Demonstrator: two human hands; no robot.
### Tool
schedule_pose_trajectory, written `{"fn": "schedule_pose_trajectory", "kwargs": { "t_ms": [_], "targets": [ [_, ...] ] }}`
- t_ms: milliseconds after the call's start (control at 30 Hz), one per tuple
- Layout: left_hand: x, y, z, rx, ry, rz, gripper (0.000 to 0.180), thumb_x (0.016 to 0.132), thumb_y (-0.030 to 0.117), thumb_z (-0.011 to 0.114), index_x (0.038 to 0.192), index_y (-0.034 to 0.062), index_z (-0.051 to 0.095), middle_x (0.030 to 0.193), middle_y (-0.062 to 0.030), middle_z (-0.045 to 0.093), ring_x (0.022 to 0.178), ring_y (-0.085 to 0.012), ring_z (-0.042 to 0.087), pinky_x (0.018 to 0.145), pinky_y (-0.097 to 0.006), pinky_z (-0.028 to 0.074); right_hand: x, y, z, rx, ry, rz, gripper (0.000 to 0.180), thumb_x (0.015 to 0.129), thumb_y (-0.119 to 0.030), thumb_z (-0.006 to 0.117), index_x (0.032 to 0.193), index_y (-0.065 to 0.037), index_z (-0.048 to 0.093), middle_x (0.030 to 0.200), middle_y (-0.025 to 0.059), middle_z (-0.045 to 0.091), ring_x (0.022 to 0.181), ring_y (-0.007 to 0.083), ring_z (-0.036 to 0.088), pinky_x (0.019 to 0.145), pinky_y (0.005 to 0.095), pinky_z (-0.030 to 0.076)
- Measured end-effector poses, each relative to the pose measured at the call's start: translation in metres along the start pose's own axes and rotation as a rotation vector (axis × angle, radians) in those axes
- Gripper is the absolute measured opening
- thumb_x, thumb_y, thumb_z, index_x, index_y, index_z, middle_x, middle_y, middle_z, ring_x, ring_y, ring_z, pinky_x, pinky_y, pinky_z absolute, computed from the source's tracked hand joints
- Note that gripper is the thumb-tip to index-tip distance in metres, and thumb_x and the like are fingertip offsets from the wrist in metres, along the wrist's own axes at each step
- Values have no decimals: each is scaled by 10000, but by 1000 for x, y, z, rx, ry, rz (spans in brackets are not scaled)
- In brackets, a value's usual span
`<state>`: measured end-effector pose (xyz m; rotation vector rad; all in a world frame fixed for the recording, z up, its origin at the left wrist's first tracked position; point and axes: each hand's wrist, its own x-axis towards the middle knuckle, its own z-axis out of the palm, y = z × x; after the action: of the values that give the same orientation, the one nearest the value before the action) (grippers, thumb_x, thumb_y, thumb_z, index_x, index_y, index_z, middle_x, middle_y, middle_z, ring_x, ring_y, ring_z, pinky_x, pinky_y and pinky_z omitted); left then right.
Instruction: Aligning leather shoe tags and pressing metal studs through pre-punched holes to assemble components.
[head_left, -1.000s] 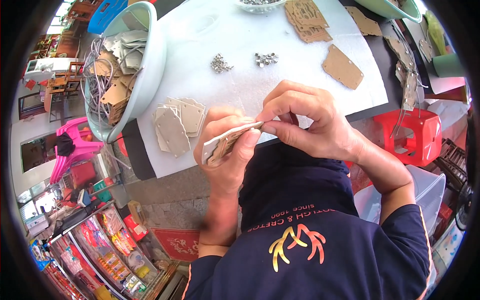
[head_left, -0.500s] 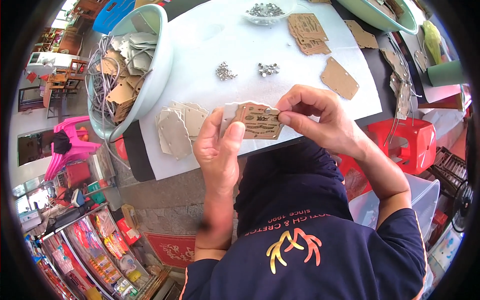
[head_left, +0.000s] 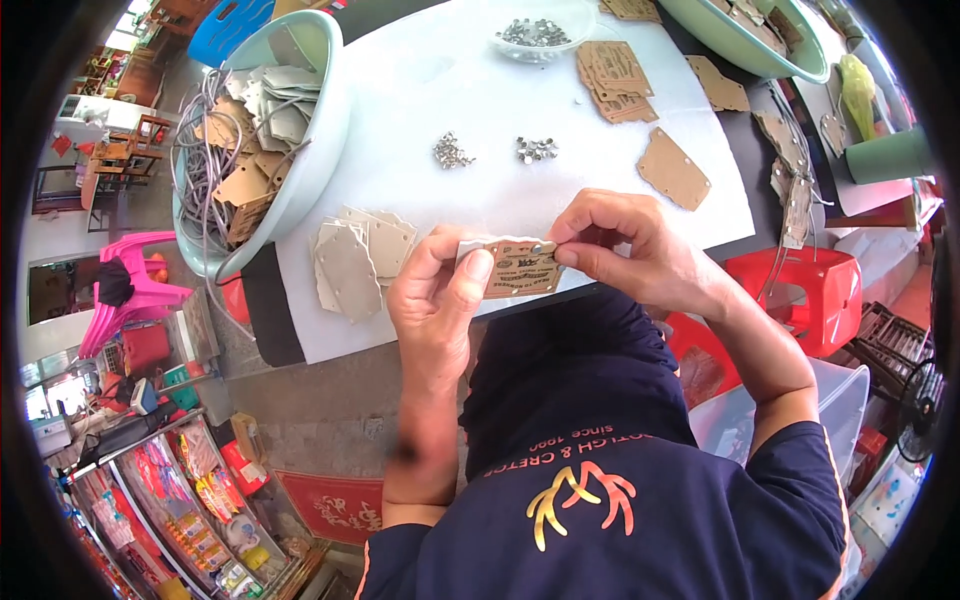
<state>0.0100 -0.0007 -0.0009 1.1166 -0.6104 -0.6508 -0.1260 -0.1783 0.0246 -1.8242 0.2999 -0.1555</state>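
My left hand [head_left: 440, 295] grips a brown printed cardboard tag [head_left: 522, 280] with a wavy edge, thumb on its printed face. At the tag's far right corner, the thumb and index finger of my right hand [head_left: 640, 245] are pinched together; any small part between them is hidden. A small silvery spot shows on the tag beside those fingertips. Beyond the hands lie two small heaps of metal pieces, a left heap [head_left: 453, 151] and a right heap [head_left: 536, 150]. A fanned stack of pale tags [head_left: 350, 262] rests to the left of my left hand.
A pale green basin [head_left: 325, 130] at left holds tags and grey cords. At the back, a clear bowl [head_left: 540, 50] contains metal pieces. Brown tags [head_left: 612, 82] and a single tag [head_left: 674, 168] lie at right. Another basin [head_left: 745, 50] stands far right, above a red stool [head_left: 800, 295].
Both hands and the tag have come slightly nearer to me and a little to the right, and the tag appears tilted flatter. My grips look the same.
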Motion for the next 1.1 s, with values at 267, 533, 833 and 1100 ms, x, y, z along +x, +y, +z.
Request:
{"fn": "schedule_pose_trajectory", "kwargs": {
  "t_ms": [267, 533, 833, 1100],
  "targets": [
    [2, -7, 3, 93, 43, 46, 97, 956, 46, 606, 1026, -14, 635, 947, -13, 621, 888, -69, 560, 832, -232, 450, 20, 1, -22, -156, 69, -37, 114, 914, -125, 680, 980, -33, 670, 815, -21, 636, 692, 27, 522, 619, 214, 436],
    [3, -10, -2, 121, 48, 42, 105, 960, 57, 611, 1034, -13, 634, 949, -8, 627, 878, -59, 563, 805, -221, 458, 66, 13, -51, -662, 232, -222, 135, 842, -139, 671, 931, -41, 695, 851, 112, 671, 817, 279, 666, 764, 378, 517],
    [4, -11, -4, 121, 40, 32, 106, 964, 61, 608, 1038, -10, 636, 940, -7, 635, 875, -59, 577, 813, -224, 470, 76, 19, -53, -852, 108, -305, 119, 848, -135, 682, 922, -42, 688, 901, 100, 652, 801, 271, 647, 740, 376, 506],
    [4, -10, -3, 52, 2, 41, 139, 948, 23, 607, 1077, -12, 642, 1000, -35, 658, 923, -82, 590, 868, -249, 463, 74, 17, -54, -898, 96, -212, 141, 845, -150, 667, 907, -26, 643, 896, 116, 647, 822, 287, 637, 755, 388, 496]
  ]
}}
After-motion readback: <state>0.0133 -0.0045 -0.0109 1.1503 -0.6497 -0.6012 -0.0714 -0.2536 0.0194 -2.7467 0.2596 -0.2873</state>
